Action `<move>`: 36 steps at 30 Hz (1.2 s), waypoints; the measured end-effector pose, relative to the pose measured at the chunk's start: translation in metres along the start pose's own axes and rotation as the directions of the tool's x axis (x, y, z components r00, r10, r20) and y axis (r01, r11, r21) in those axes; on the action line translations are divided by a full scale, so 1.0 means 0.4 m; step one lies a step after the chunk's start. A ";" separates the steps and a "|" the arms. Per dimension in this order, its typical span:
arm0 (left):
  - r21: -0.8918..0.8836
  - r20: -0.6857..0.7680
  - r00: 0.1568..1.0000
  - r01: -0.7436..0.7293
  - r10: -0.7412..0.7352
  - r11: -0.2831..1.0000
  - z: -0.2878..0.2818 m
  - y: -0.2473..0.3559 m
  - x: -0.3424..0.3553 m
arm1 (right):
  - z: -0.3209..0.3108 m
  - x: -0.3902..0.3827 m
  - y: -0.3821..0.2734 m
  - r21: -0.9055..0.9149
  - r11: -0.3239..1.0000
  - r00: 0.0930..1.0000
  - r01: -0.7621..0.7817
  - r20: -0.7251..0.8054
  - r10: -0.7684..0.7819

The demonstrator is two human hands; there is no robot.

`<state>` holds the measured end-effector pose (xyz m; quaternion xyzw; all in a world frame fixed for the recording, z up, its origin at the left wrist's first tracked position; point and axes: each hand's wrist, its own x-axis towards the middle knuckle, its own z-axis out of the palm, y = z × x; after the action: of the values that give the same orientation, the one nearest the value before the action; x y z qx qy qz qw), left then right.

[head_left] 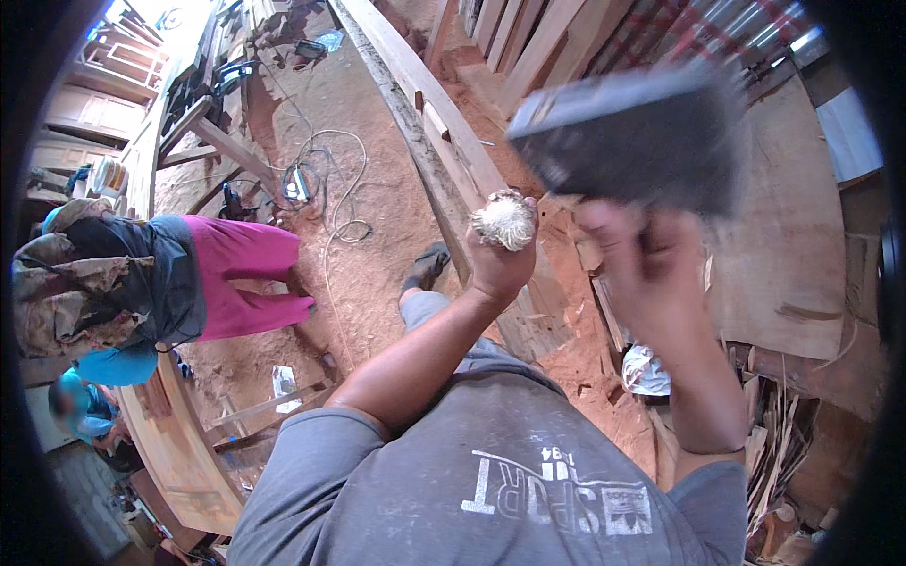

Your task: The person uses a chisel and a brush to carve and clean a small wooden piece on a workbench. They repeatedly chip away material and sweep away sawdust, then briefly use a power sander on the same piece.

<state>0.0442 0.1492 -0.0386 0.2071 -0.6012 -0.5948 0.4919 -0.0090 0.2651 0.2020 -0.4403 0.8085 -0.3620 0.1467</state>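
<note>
The left hand (503, 271) is wrapped around a pale, frayed-topped handle (505, 221), over or near a slotted wooden beam (462, 165). The blurred right hand (646, 250) grips a dark, blocky mallet-like tool (642, 141), raised just beside. Leftward, a person in pink trousers (241, 269).

The blurred block (632, 146) is charcoal with a paler grey side, the frayed knob (504, 223) creamy white. The trousers (236, 269) are magenta, the floor (389, 222) reddish-brown; the grey shirt (415, 453) bears white print.
</note>
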 end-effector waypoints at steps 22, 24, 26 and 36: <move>0.684 0.156 0.924 -0.357 0.350 0.636 0.032 0.060 -0.036 | -0.076 -0.036 -0.058 0.181 0.982 0.997 0.056 -0.056 -0.047; 0.387 0.120 0.956 -0.295 0.269 0.874 0.051 0.048 -0.053 | -0.065 -0.038 -0.047 0.252 0.964 0.992 0.082 -0.112 -0.056; 0.233 0.193 0.954 -0.271 0.228 0.934 0.060 0.077 -0.045 | -0.049 -0.033 0.006 0.079 0.996 0.997 -0.028 -0.068 0.033; 0.353 0.278 0.907 -0.404 0.318 0.844 0.043 0.071 0.008 | 0.046 -0.049 0.283 0.011 0.963 0.958 -0.269 -0.103 0.268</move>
<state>0.0379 0.1613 -0.0082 0.1230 -0.7869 -0.3725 0.4763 -0.0561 0.3125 0.1069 -0.3074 0.8679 -0.3597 0.1516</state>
